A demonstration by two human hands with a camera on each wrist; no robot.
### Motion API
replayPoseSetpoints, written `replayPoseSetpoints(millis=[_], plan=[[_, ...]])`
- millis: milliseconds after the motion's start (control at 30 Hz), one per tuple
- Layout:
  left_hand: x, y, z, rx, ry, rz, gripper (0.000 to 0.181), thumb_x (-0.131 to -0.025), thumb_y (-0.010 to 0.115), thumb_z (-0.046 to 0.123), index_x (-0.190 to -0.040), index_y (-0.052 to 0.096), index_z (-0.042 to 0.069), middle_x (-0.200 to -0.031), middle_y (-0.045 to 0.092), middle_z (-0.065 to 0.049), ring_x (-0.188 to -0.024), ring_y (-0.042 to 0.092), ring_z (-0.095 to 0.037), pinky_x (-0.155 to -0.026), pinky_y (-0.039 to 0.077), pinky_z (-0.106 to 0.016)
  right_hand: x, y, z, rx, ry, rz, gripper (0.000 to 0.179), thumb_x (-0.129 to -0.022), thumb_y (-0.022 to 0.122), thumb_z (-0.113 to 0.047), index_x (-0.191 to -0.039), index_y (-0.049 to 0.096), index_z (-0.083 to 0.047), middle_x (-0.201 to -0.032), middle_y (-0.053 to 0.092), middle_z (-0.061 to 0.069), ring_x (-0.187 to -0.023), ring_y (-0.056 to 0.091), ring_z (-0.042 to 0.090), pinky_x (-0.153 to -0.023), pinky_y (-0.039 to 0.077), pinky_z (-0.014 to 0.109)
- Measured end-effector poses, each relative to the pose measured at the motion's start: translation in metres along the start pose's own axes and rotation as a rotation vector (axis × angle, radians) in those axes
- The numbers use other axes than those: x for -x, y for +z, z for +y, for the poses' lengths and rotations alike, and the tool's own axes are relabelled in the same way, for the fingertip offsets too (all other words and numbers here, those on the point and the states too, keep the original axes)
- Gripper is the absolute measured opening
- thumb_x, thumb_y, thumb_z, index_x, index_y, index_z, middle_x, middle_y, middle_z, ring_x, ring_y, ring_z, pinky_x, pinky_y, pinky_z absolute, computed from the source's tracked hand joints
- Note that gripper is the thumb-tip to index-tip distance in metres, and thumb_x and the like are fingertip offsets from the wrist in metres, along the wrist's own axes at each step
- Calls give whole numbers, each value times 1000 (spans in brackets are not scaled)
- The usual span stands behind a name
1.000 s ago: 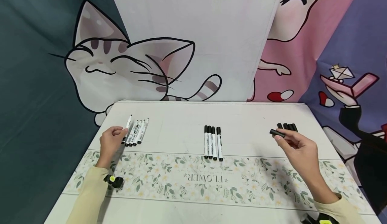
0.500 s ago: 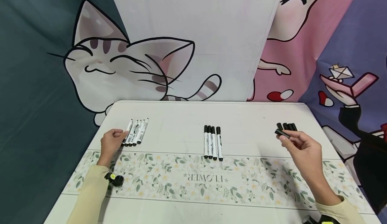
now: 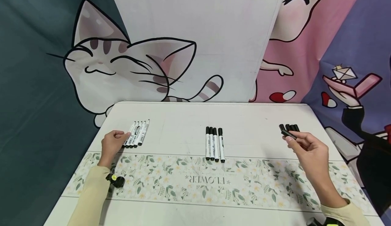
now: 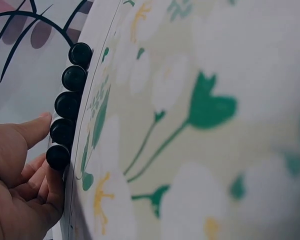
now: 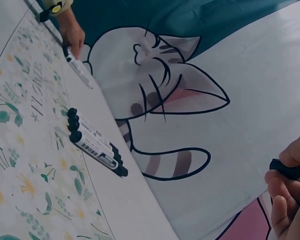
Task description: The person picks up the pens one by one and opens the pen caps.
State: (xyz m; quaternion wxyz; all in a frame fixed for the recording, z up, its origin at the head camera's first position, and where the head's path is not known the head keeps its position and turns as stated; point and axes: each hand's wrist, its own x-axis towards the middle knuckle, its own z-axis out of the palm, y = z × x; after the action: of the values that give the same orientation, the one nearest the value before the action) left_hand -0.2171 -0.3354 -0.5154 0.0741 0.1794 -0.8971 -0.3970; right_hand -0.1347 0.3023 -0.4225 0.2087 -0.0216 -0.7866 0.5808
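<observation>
In the head view my left hand (image 3: 113, 145) rests at the left end of a row of uncapped white markers (image 3: 138, 134) with black ends. The left wrist view shows its thumb and curled fingers around the endmost marker (image 4: 58, 157), which lies flush against the others. My right hand (image 3: 310, 154) pinches a black marker cap (image 3: 288, 134) between thumb and fingers, above the table's right side. The right wrist view also shows this cap (image 5: 285, 169) in the fingertips. Several loose black caps (image 3: 292, 127) lie in a row just behind that hand.
Several capped white markers (image 3: 212, 144) lie side by side at mid-table, one slightly apart. The white table (image 3: 180, 124) has a printed flower band (image 3: 171, 178) across it. A cartoon cloth (image 3: 198, 22) hangs behind the far edge.
My left hand has lowered the tilted marker into line with the row. The right hand has moved right and slightly down with the cap, closer to the loose caps.
</observation>
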Motion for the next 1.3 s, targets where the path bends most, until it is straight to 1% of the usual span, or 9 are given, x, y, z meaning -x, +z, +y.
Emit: replayPoseSetpoints(millis=[133, 233, 367, 500, 667, 800, 967, 1100, 1300], plan=[[1, 1, 1, 1, -7, 14, 59, -97, 66, 48, -130, 63, -2, -116, 69, -23, -94, 68, -33, -68, 51, -29, -2, 0, 0, -104, 23, 32, 25, -92, 72, 4, -116, 68, 11, -91, 78, -7, -75, 70, 6, -61, 51, 12], [1, 2, 3, 8, 11, 76, 57, -99, 65, 47, -130, 63, 0, -117, 69, -23, -98, 68, -35, -70, 51, -30, -4, -2, 0, -182, 39, 66, 25, -90, 73, 8, -114, 68, 13, -89, 78, -4, -74, 71, 7, -63, 54, 13], [0, 6, 12, 48, 94, 180, 52, -99, 65, 44, -130, 64, 2, -116, 69, -19, -102, 66, -31, -72, 49, -24, -7, -4, 2, -209, 67, 119, 23, -88, 73, 10, -110, 69, 12, -86, 78, -2, -71, 71, 7, -60, 53, 13], [4, 9, 31, 102, 220, 217, 49, -99, 67, 41, -130, 64, 4, -114, 71, -15, -100, 64, -20, -77, 46, -19, -10, -8, 6, -204, 88, 163, 20, -86, 74, 11, -106, 71, 7, -83, 76, -2, -69, 70, 6, -57, 52, 12], [17, 15, 64, 138, 351, 195, 43, -101, 66, 35, -131, 64, 5, -117, 71, -13, -100, 61, -8, -82, 45, -18, -14, -12, 13, -205, 84, 192, 20, -86, 75, 11, -105, 71, 6, -82, 76, -3, -68, 70, 6, -55, 50, 12], [31, 23, 91, 161, 442, 173, 38, -100, 68, 32, -129, 66, 6, -116, 72, -9, -100, 62, -9, -82, 47, -24, -18, -15, 17, -111, 73, 212, 21, -87, 76, 7, -108, 72, 4, -80, 74, -6, -67, 68, 4, -54, 48, 12], [51, 33, 118, 196, 539, 112, 31, -99, 70, 27, -124, 69, 8, -114, 73, -7, -98, 64, -15, -81, 49, -34, -23, -19, 21, -36, 116, 241, 22, -87, 78, 2, -109, 73, -1, -78, 73, -9, -65, 67, 2, -54, 48, 12], [68, 42, 132, 188, 610, 62, 29, -98, 72, 23, -123, 69, 8, -113, 73, -7, -98, 65, -20, -80, 49, -33, -29, -21, 27, -28, 140, 268, 21, -86, 79, 2, -106, 74, -4, -77, 72, -10, -64, 67, 1, -53, 47, 12], [88, 54, 142, 206, 708, 9, 31, -96, 74, 18, -125, 68, 9, -114, 73, -5, -102, 66, -21, -82, 49, -31, -39, -25, 35, -20, 142, 284, 19, -86, 79, 0, -104, 74, -4, -77, 73, -13, -66, 66, 1, -53, 47, 12]])
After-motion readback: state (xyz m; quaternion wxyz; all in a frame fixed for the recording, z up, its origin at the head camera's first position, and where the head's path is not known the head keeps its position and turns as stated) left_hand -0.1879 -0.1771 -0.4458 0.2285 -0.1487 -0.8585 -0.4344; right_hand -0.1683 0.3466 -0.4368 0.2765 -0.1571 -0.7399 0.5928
